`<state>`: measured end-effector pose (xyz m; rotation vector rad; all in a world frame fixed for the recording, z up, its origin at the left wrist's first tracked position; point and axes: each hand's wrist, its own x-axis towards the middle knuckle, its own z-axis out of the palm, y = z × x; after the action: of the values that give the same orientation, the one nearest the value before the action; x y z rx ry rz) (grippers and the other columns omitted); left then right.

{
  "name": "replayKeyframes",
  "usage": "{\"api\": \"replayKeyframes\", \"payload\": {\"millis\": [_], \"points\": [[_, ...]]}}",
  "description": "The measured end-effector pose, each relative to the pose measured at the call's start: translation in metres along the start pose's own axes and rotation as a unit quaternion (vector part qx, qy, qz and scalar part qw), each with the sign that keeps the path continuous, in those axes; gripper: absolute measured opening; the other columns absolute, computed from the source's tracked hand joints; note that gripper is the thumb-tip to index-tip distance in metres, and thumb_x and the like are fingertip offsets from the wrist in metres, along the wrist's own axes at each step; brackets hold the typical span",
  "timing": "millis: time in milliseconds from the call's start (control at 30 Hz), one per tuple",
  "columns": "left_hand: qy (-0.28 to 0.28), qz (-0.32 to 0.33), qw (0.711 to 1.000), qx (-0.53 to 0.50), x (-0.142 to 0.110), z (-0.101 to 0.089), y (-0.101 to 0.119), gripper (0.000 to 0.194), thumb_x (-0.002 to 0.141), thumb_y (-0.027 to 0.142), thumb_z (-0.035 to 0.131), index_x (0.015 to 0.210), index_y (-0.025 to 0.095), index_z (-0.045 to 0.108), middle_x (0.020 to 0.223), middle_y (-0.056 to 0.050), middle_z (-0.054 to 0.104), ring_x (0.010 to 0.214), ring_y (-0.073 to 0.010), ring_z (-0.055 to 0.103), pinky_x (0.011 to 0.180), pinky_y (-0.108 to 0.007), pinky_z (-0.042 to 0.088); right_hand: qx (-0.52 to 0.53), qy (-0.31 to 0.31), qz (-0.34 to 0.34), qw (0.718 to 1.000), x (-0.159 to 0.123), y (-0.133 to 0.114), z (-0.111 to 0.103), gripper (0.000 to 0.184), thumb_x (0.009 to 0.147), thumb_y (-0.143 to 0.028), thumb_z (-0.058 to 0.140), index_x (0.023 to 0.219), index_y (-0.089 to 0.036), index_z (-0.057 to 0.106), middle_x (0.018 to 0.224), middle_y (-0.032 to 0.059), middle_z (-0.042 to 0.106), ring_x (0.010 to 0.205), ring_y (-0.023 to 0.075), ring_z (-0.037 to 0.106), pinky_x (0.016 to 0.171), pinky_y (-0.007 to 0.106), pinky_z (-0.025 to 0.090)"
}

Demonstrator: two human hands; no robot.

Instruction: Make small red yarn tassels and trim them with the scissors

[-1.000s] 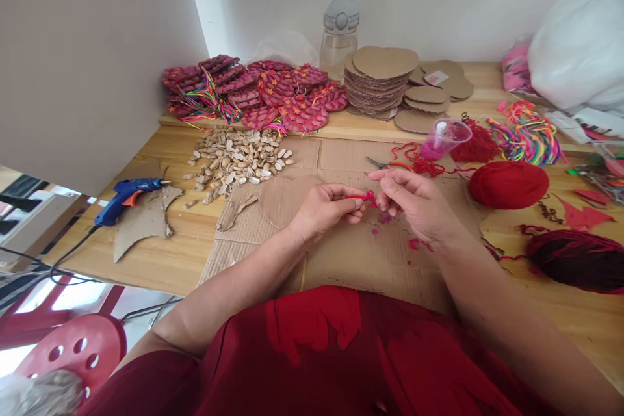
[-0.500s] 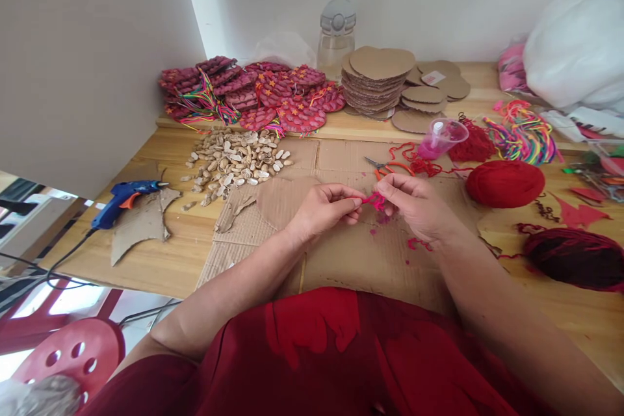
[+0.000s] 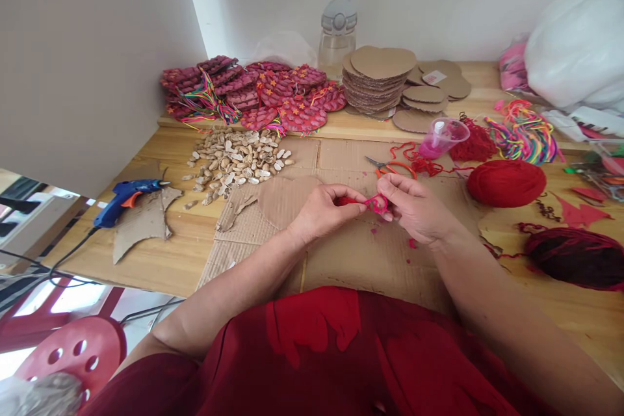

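Over the cardboard sheet (image 3: 355, 260), my left hand (image 3: 316, 209) pinches a strand of pink-red yarn (image 3: 376, 203) between thumb and fingers. My right hand (image 3: 416, 207) is closed on the same yarn a short way to the right. Between the fingertips the yarn makes a small loop; how it is wound or knotted is too fine to tell. A short bit of yarn (image 3: 413, 244) shows below my right hand. Just behind my hands lie small scissors (image 3: 400, 169) with orange handles, blades pointing left. Pink spots mark the cardboard.
A blue glue gun (image 3: 127, 195) rests at left on torn cardboard. Peanut shells (image 3: 244, 159) are heaped behind it. Decorated red pieces (image 3: 292, 107) and stacked cardboard shapes (image 3: 373, 88) line the back. At right are a plastic cup (image 3: 442, 138), a red yarn ball (image 3: 507, 183) and a dark red one (image 3: 575, 257).
The loose bunch of yarn between my fingertips now forms an open loop. Less of the yarn below my right hand shows. Both hands stay in nearly the same place.
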<state>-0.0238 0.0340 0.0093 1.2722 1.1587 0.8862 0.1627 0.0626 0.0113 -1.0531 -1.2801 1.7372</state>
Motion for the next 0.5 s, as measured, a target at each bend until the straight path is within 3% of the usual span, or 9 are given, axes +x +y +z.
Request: {"api": "replayKeyframes", "payload": {"millis": [300, 500], "points": [[0.034, -0.027, 0.995, -0.088, 0.0052, 0.001, -0.0039, 0.029, 0.07, 0.039, 0.076, 0.082, 0.013, 0.073, 0.069, -0.001, 0.062, 0.054, -0.0068, 0.045, 0.052, -0.022, 0.036, 0.068, 0.05, 0.008, 0.996, 0.0014, -0.0064, -0.0047, 0.035, 0.075, -0.05, 0.077, 0.084, -0.02, 0.061, 0.062, -0.0023, 0.055, 0.055, 0.0099, 0.047, 0.049, 0.023, 0.032], [0.036, -0.032, 0.984, -0.173, 0.0046, 0.003, -0.0005, 0.026, 0.065, 0.034, 0.079, 0.077, 0.012, 0.072, 0.068, -0.001, 0.062, 0.056, -0.0065, 0.048, 0.052, -0.021, 0.039, -0.04, 0.005, -0.001, 0.999, -0.0014, -0.0031, -0.0049, 0.042, 0.087, -0.05, 0.062, 0.115, -0.019, 0.065, 0.065, -0.0016, 0.055, 0.056, 0.0103, 0.046, 0.049, 0.024, 0.033]]}}
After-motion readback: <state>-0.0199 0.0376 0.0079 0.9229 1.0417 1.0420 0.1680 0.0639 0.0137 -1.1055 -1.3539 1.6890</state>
